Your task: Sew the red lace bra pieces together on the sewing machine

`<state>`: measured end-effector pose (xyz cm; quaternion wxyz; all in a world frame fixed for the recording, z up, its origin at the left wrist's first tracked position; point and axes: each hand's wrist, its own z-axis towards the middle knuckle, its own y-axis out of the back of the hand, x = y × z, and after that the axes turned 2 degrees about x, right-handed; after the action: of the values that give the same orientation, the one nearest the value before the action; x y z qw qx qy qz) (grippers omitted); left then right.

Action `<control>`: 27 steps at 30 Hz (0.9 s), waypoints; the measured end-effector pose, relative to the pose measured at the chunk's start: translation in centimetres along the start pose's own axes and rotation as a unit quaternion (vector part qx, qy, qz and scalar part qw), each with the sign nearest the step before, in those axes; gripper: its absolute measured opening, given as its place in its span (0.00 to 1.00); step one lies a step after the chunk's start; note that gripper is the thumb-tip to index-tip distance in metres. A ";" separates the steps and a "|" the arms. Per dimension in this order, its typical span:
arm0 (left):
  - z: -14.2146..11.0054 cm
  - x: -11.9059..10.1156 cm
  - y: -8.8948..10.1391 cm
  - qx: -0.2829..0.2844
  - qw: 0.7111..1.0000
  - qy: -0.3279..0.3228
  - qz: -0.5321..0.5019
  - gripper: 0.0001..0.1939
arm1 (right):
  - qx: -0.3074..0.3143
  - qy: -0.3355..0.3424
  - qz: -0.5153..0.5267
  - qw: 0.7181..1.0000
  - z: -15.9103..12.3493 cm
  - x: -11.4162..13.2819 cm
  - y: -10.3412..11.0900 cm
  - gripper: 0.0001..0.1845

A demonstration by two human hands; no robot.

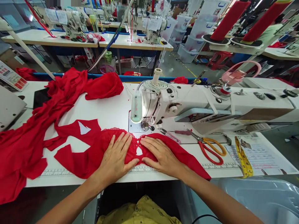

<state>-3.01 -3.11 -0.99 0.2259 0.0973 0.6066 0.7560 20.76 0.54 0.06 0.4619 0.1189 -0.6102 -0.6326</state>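
A red lace garment piece (pixel 98 146) lies flat on the white sewing table (pixel 112 109), just in front of the sewing machine (pixel 187 102). My left hand (pixel 116 157) rests palm down on it, fingers stretched out and pointing toward the needle area (pixel 146 126). My right hand (pixel 161 155) lies flat on the fabric beside it, fingers spread, thumbs of both hands close together. Neither hand holds anything; both press the cloth to the table.
A heap of red fabric (pixel 35 124) trails off the table's left side. Orange-handled scissors (pixel 210 147), small snips (pixel 169 134) and a yellow tape measure (pixel 243 158) lie to the right. Red thread cones (pixel 230 20) stand at the back right. Other sewing stations fill the background.
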 end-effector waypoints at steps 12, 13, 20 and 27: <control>4.0 1.4 3.1 0.122 0.988 0.061 -0.074 0.37 | -0.092 0.048 -0.033 0.994 -0.3 0.4 0.2 0.23; 4.5 1.3 3.4 0.142 0.985 0.066 -0.077 0.32 | -0.103 0.047 -0.039 0.993 -0.3 0.5 0.3 0.21; 6.7 0.9 5.5 0.294 0.904 0.096 -0.294 0.18 | -0.142 0.054 -0.065 0.986 -0.5 0.8 0.3 0.19; 7.7 1.2 6.0 0.415 0.787 0.148 -0.432 0.18 | -0.138 0.037 -0.074 0.987 -0.5 0.8 0.2 0.20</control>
<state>-2.16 3.20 6.49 0.3741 -0.2033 0.8668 0.2596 20.79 -0.32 0.43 0.4482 0.1217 -0.4892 -0.7382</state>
